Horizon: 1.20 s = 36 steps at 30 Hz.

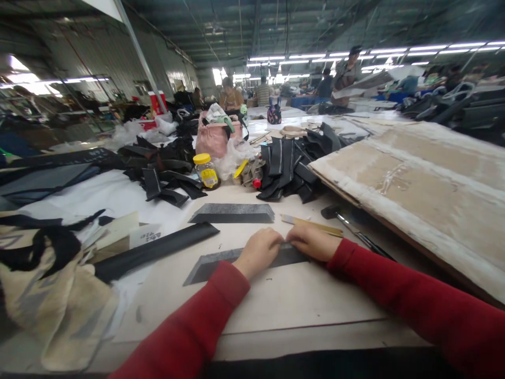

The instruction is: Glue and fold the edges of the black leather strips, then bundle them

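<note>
A dark grey strip of fabric or leather (211, 267) with a slanted end lies flat on the pale board (165, 295). My left hand (260, 251) rests over its middle, fingers curled down to its far edge. Close beside it, my right hand (313, 242) bends its fingers onto the same edge nearer the right end. The fingertips of both hands almost meet and look pinched on the strip; what lies under them is partly hidden. Just beyond lies a second dark piece (232, 213), seemingly a stack, with slanted ends. A yellowish flat stick (315, 225) lies behind my right hand.
A long black strip (158, 251) lies left. Piles of black strips (282, 163) stand behind, with a yellow-lidded jar (205, 171) and a pink bag (213, 138). A large tan board (418, 179) juts in from the right, beside a pen-like tool (361, 234). People work farther back.
</note>
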Motion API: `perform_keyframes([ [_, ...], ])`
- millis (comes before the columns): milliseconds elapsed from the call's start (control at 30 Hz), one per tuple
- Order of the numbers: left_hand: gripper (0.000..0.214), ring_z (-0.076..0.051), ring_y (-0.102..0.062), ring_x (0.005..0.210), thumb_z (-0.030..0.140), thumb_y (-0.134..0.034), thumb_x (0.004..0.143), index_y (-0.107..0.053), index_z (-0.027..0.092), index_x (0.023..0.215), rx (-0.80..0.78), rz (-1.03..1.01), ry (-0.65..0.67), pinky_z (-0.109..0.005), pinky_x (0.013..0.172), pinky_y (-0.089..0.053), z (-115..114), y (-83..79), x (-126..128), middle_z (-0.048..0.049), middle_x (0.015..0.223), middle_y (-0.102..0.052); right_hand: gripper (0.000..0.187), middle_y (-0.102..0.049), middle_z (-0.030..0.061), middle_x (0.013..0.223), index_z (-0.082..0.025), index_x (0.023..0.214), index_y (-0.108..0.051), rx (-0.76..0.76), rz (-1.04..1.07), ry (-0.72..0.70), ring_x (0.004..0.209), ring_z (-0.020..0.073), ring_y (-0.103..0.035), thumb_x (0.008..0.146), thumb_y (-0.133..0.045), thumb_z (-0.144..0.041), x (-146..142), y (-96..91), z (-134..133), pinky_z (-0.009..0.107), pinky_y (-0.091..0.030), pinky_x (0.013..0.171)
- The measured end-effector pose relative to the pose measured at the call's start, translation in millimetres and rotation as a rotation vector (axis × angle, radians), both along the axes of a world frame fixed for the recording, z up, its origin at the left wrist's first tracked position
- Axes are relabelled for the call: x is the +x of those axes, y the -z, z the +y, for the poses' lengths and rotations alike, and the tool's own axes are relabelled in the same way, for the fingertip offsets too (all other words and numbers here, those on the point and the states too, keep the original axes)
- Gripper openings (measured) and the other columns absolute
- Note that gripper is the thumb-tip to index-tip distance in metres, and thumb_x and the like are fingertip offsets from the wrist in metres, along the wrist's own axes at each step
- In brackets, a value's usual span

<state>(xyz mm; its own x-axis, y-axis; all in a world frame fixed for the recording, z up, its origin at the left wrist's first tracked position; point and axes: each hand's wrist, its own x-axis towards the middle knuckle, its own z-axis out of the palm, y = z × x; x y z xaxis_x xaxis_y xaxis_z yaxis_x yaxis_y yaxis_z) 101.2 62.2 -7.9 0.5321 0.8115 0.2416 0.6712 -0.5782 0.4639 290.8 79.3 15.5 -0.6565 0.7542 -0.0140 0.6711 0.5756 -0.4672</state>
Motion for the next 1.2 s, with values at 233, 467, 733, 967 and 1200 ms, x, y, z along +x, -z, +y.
perform_keyframes([
  [233, 0.018, -0.018, -0.049, 0.086, 0.011, -0.043, 0.083, -0.059, 0.018, 0.086, 0.117, 0.239, 0.033, -0.030, 0.076, -0.040, -7.5, -7.6, 0.1, -0.0035, 0.090, -0.058, 0.021, -0.058, 0.0083, 0.084, -0.013, 0.084, -0.061, 0.276, -0.209, -0.134, 0.078, 0.0178, -0.054, 0.081, -0.042, -0.005, -4.2, 2.2, -14.2, 0.030, -0.042, 0.070],
  [467, 0.028, -0.018, -0.047, 0.092, 0.010, -0.040, 0.086, -0.056, 0.021, 0.106, 0.119, 0.312, 0.157, -0.032, 0.080, -0.040, -13.6, -15.5, -12.1, -0.0040, 0.098, -0.056, 0.021, -0.057, 0.0099, 0.087, -0.011, 0.089, -0.060, 0.389, -0.474, -0.134, 0.078, 0.0208, -0.053, 0.084, -0.040, -0.005, -18.9, -13.9, -37.5, 0.030, -0.041, 0.061],
  [733, 0.029, -0.017, -0.048, 0.095, 0.009, -0.041, 0.085, -0.058, 0.020, 0.105, 0.057, 0.198, 0.113, -0.030, 0.085, -0.039, -10.5, -12.3, -25.1, -0.0032, 0.100, -0.056, 0.018, -0.058, 0.0084, 0.086, -0.013, 0.083, -0.061, 0.368, -0.420, -0.073, 0.080, 0.0198, -0.052, 0.082, -0.044, -0.008, -16.0, -12.2, -38.5, 0.029, -0.040, 0.065],
  [967, 0.025, -0.020, -0.043, 0.100, 0.015, -0.039, 0.090, -0.054, 0.022, 0.108, 0.172, 0.353, 0.192, -0.034, 0.083, -0.038, -45.6, -25.7, -3.7, -0.0039, 0.106, -0.053, 0.028, -0.060, 0.0089, 0.080, -0.012, 0.078, -0.064, 0.203, -0.310, -0.023, 0.074, 0.0168, -0.054, 0.087, -0.038, -0.015, -13.4, -19.2, -63.9, 0.028, -0.040, 0.070],
  [1200, 0.031, -0.019, -0.046, 0.088, 0.017, -0.040, 0.089, -0.047, 0.026, 0.119, 0.087, 0.371, 0.128, -0.032, 0.072, -0.041, -80.5, -22.0, 9.0, -0.0033, 0.100, -0.052, 0.024, -0.062, 0.0092, 0.091, -0.014, 0.094, -0.065, 0.281, -0.264, -0.015, 0.085, 0.0184, -0.056, 0.085, -0.042, -0.014, 19.1, -20.5, -28.7, 0.027, -0.040, 0.076],
])
